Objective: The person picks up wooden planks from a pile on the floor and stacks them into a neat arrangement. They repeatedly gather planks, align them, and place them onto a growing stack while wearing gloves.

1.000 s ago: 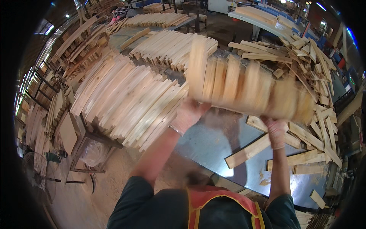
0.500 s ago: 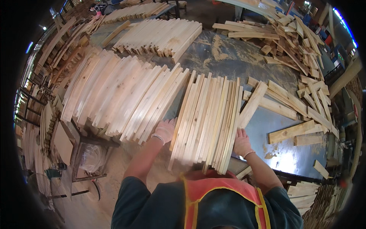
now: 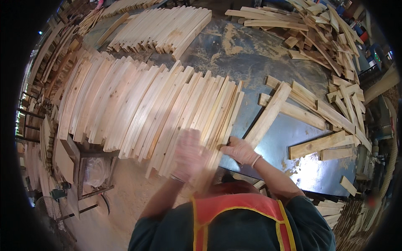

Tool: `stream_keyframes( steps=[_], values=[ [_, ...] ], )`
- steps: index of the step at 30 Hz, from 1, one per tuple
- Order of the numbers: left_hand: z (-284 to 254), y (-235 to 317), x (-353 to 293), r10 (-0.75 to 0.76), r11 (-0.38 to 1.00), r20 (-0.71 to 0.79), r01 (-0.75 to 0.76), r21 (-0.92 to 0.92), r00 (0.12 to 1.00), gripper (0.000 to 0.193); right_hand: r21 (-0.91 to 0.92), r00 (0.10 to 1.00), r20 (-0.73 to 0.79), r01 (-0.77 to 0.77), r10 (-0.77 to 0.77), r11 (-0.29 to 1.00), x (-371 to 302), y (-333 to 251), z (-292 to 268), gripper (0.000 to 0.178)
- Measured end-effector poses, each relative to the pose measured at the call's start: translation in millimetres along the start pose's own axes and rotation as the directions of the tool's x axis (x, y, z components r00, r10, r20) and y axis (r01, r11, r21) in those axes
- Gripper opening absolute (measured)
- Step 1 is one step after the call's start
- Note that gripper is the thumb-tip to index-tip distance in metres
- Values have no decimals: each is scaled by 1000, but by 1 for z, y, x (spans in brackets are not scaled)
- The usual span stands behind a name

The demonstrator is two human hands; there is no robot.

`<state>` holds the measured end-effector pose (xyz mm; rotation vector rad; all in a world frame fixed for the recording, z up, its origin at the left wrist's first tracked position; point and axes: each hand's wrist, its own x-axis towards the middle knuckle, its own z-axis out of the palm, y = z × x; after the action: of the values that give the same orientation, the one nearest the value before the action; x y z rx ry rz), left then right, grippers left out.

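1. Slats [image 3: 138, 104] stand side by side in one wide row, nine o'clock to centre; lining-up looks largely done, though ends remain uneven.
2. Left hand [image 3: 189, 154], near seven o'clock, lies over slats' near ends; blurred, grip cannot be told.
3. Right hand [image 3: 240, 150], four o'clock, touches row's outer edge; clenching unclear.
4. Loose boards [image 3: 301, 114], three o'clock, lie ungathered.

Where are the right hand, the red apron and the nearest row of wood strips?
Right hand [image 3: 240, 151], head view: on its back.
Red apron [image 3: 238, 200], head view: on its top band.
Nearest row of wood strips [image 3: 142, 104], head view: on its middle.
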<state>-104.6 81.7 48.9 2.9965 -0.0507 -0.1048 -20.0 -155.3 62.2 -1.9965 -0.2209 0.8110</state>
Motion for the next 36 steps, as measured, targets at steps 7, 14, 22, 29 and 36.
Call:
stream_keyframes(
  steps=[7,14,22,29,36],
  values=[
    [26,75,1,99,993,-147,-108,-56,984,78,-268,501,-864,-362,-56,893,73,92,-107,74],
    [15,72,15,85,988,-100,-97,-124,991,64,263,631,-764,116,134,958,59,114,-66,95],
    [25,85,6,93,992,-73,-98,-78,993,93,-250,995,-91,-53,31,967,57,24,-86,47],
    [32,91,31,-61,990,-58,52,-132,996,74,-25,921,-286,269,-264,963,205,14,-199,53],
    [31,84,68,-298,925,44,300,-232,954,43,-846,859,-466,-363,-211,391,165,46,-341,96]
  ],
)
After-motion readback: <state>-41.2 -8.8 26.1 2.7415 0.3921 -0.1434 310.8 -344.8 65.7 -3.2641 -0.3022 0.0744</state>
